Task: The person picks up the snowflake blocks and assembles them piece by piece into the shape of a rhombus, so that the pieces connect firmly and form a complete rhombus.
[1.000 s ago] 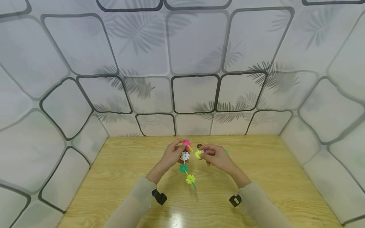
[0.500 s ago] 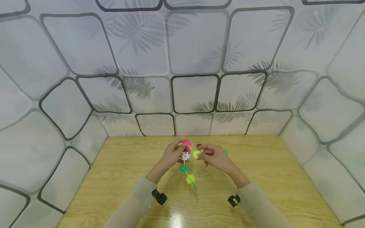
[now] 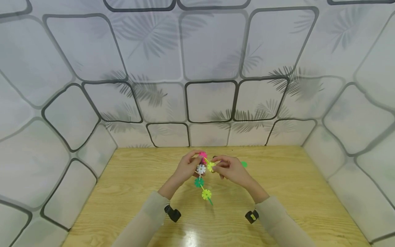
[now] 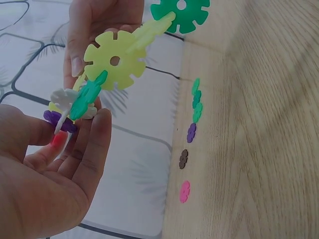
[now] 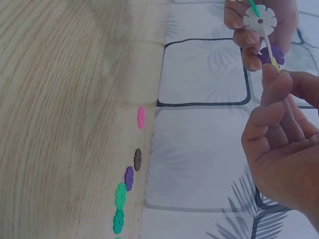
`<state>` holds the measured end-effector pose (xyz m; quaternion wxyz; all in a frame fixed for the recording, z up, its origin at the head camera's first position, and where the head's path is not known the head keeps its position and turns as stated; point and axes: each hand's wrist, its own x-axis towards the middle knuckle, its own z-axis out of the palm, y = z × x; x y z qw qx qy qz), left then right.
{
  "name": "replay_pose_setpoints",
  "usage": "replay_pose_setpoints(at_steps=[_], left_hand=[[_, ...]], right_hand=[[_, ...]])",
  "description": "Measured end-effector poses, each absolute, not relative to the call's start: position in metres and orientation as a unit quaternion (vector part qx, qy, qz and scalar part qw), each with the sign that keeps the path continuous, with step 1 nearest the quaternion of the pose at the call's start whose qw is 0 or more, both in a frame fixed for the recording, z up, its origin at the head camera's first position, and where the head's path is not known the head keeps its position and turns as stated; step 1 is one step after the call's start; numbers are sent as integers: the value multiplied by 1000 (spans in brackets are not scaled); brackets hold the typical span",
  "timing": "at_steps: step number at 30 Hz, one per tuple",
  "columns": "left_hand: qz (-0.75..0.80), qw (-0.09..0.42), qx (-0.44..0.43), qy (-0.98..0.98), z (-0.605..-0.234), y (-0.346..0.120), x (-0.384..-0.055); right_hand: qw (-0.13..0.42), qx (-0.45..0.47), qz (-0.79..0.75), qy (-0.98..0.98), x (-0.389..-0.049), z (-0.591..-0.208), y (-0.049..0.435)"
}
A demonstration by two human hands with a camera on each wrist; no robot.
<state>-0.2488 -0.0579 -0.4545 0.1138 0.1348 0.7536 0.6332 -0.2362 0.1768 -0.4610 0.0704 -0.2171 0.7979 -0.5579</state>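
My left hand (image 3: 184, 168) holds a chain of interlocking snowflake discs by its upper end. In the left wrist view its thumb presses a purple disc (image 4: 60, 121), beside a white disc (image 4: 63, 98). A pink disc (image 3: 202, 155) shows at the fingertips in the head view. Below the hand dangle a green disc (image 3: 199, 182) and a yellow disc (image 3: 206, 195). My right hand (image 3: 232, 171) pinches another yellow disc (image 3: 210, 166) between thumb and forefinger, its edge right at the chain's upper part. The right fingertips hide part of this disc.
Loose discs lie in a row along the table's (image 3: 139, 206) back edge: a pink disc (image 4: 185, 191), a brown disc (image 4: 183, 159), a purple disc (image 4: 191, 132) and several green discs (image 5: 120, 196). Patterned cloth walls (image 3: 213, 103) enclose the table at the back and sides.
My right hand has moved left, bringing its yellow disc up to the chain. The left hand has stayed almost still, with the chain hanging from it.
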Motion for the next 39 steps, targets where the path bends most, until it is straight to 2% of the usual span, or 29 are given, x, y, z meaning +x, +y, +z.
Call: replay_pose_setpoints(at_steps=[24,39], left_hand=[[636,84,146,753,-450,-58,-248],[633,89,135,757,-451,-57,-248]], right_hand=[[45,-168,-615,769,-233,-465,161],[20,-146,-614,775,-234,-466,155]])
